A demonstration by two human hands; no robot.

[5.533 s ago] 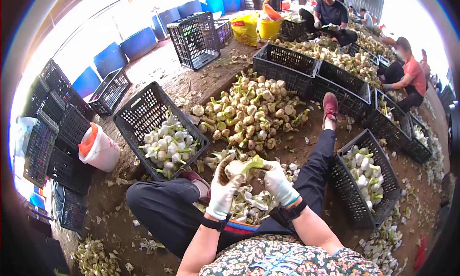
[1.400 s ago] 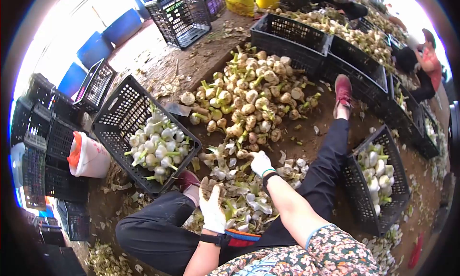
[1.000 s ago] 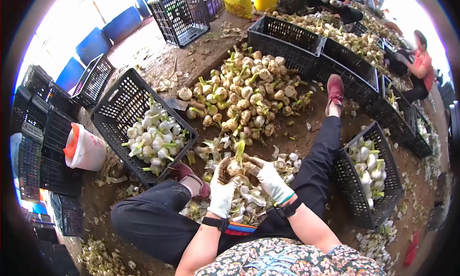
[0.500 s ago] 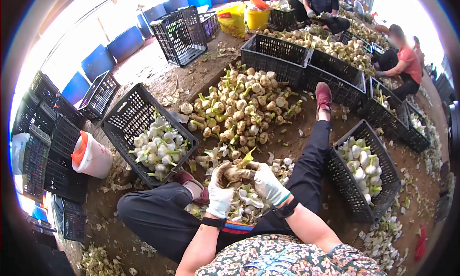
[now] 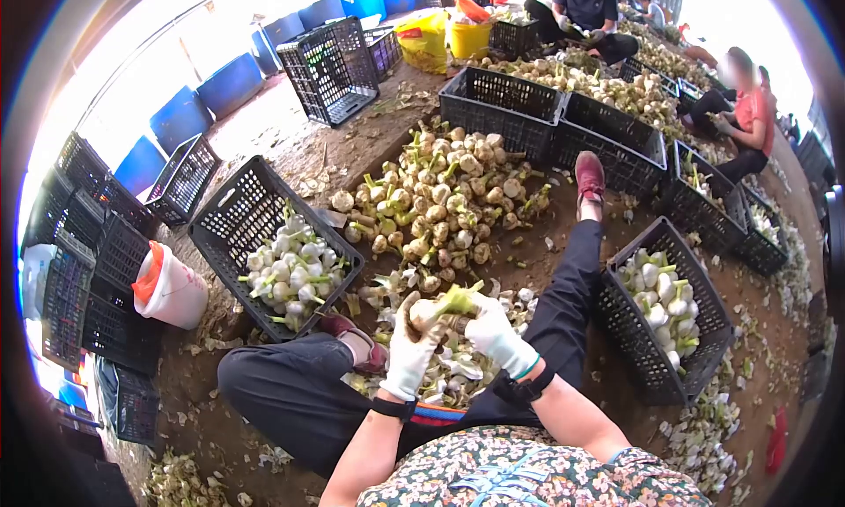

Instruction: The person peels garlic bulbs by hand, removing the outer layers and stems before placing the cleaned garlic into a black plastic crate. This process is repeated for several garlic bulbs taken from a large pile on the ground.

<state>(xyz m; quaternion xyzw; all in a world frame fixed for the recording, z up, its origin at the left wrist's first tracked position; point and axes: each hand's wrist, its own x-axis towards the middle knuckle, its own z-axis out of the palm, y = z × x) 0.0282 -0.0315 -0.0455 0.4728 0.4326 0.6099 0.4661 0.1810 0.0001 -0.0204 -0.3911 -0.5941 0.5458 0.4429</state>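
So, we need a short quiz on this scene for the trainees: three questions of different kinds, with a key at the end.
1. True or false: the left hand and the right hand both wear gloves.
2. Which hand is at the green stalk of the held garlic bulb?
a) the left
b) the right
c) neither
3. Fill in the blank: between the left crate and the right crate, the big garlic heap lies on the ____.

Key: 1 true; 2 b; 3 ground.
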